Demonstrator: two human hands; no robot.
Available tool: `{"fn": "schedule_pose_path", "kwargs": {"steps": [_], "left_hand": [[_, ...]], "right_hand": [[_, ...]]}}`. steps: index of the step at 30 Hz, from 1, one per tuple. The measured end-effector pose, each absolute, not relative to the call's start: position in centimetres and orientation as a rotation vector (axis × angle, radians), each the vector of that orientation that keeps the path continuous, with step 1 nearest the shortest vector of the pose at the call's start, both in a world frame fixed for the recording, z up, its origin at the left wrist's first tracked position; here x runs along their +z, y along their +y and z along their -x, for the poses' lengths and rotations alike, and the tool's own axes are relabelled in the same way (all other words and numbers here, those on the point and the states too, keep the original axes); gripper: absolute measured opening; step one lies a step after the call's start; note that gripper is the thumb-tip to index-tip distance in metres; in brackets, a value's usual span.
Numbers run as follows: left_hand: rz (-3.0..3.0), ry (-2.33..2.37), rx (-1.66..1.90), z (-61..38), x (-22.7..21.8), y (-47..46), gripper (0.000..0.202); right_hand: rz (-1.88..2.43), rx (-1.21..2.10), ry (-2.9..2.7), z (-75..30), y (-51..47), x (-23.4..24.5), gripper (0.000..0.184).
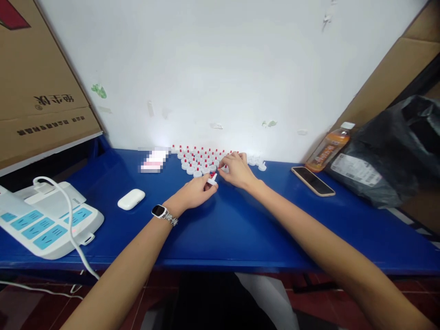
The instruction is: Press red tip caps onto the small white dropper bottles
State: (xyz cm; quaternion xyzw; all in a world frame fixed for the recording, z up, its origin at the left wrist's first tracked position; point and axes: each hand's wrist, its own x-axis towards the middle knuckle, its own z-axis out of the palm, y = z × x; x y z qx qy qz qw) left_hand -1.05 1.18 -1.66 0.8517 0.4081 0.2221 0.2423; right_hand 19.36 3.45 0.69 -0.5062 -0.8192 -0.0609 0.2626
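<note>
My left hand (196,190) pinches a white nozzle cap (212,180) by its round base, its bare pointed spout tilted up to the right. Beside it, my right hand (237,169) has thumb and forefinger closed on a small red tip (220,168), just apart from the spout. Behind both hands stand rows of white nozzle caps with red tips (197,172), upright and close together. A few loose red tips (213,174) show between the hands. To the right of my right hand are white nozzle caps without red tips (262,167).
On the blue table (220,229) lie a white earbud case (131,199) and a power strip (51,224) with a cable at left. A phone (312,181), an orange drink bottle (328,149) and a dark plastic bag (374,156) are at right. A white wall rises behind.
</note>
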Motion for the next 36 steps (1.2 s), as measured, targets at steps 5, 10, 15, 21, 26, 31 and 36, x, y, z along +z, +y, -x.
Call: {"fn": "schedule_pose_path", "kwargs": {"steps": [5,10,15,21,26,31,36], "left_hand": [[-2.352,1.086,0.621,0.5,-1.4,0.7,0.032],[-2.423,1.094,0.552,-0.2,-1.1,-0.4,0.028],[-2.482,1.104,0.532,-0.5,-0.7,-0.9,0.025],[-2.537,1.071,0.558,-0.6,-0.8,-0.9,0.021],[-2.512,1.056,0.543,-0.7,-0.7,-1.2,0.022],[-2.434,1.104,0.626,-0.9,-0.3,-1.2,0.028],[-2.389,1.056,0.676,-1.2,-0.6,-0.9,0.029]], "right_hand": [[1.144,0.470,-1.792,-20.2,0.8,0.5,0.013],[0.986,0.888,-1.650,-20.5,-0.3,-0.2,0.025],[0.943,1.031,-1.643,-21.2,-0.6,0.4,0.029],[0.944,1.101,-1.704,-22.0,-0.7,1.0,0.031],[0.932,1.098,-1.660,-21.0,-0.9,0.4,0.030],[0.897,0.924,-1.434,-18.8,-1.3,-0.7,0.031],[0.919,0.762,-1.366,-17.7,-1.8,-1.2,0.029]]}}
